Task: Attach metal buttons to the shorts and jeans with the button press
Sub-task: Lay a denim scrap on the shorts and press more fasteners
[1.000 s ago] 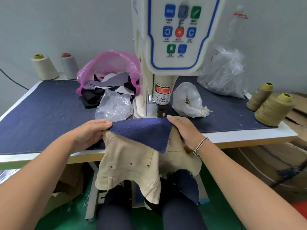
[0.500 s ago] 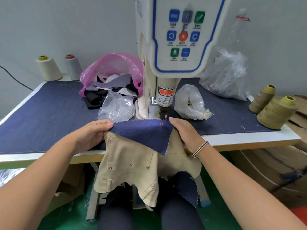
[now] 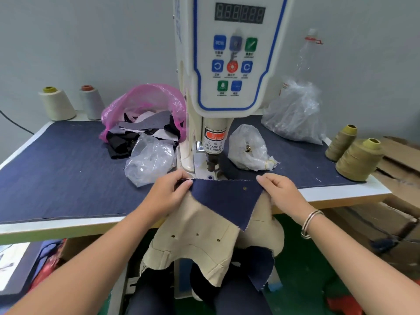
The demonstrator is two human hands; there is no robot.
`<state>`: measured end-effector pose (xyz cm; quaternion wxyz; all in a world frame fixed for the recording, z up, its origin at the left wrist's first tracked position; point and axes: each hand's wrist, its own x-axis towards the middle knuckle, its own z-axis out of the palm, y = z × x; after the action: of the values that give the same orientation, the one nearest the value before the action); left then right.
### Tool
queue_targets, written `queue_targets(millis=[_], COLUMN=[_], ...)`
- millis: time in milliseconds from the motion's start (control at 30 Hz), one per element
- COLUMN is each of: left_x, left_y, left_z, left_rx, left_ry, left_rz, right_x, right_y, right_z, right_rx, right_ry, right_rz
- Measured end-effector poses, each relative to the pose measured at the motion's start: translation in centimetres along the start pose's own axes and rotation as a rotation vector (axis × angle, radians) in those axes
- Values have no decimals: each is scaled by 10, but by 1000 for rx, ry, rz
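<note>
Shifted rightward from under the button press point(image 3: 212, 160), the denim piece point(image 3: 225, 201) is pinched between left hand point(image 3: 169, 193) and right hand point(image 3: 280, 193), button point(image 3: 244, 188) near the right.

— What do we see on the table point(image 3: 341, 193)?
— Denim cover point(image 3: 56, 178); thread cones upper left point(image 3: 58, 104) and right point(image 3: 359, 160); pink scrap bag point(image 3: 145, 103), clear bags point(image 3: 295, 112), button press point(image 3: 227, 64) at centre.

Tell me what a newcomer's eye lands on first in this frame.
The white button press with its coloured keys towers at centre. Just below it, the left hand and right hand pinch a denim piece bearing one metal button, over beige shorts.
</note>
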<state>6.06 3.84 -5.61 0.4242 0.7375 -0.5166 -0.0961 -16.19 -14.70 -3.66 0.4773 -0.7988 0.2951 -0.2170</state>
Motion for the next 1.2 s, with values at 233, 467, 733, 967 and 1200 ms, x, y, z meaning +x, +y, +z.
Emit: queue_targets(millis=[233, 467, 733, 967, 1200], left_x=[-8, -9, -5, -3, -2], left_y=[-2, -4, -8, -13, -11], left_z=[2, 4, 5, 8, 8], left_rx=[38, 132, 180, 198, 213], left_ry=[-13, -61, -71, -73, -77], left_rz=[3, 3, -7, -16, -34], right_x=[72, 129, 135, 136, 128], right_y=[-43, -62, -57, -65, -60], right_z=[-20, -12, 8, 31, 26], right_rx=[-642, -1000, -1347, -1379, -1415], right_ry=[465, 335, -171, -230, -119], right_rz=[-196, 8, 212, 254, 138])
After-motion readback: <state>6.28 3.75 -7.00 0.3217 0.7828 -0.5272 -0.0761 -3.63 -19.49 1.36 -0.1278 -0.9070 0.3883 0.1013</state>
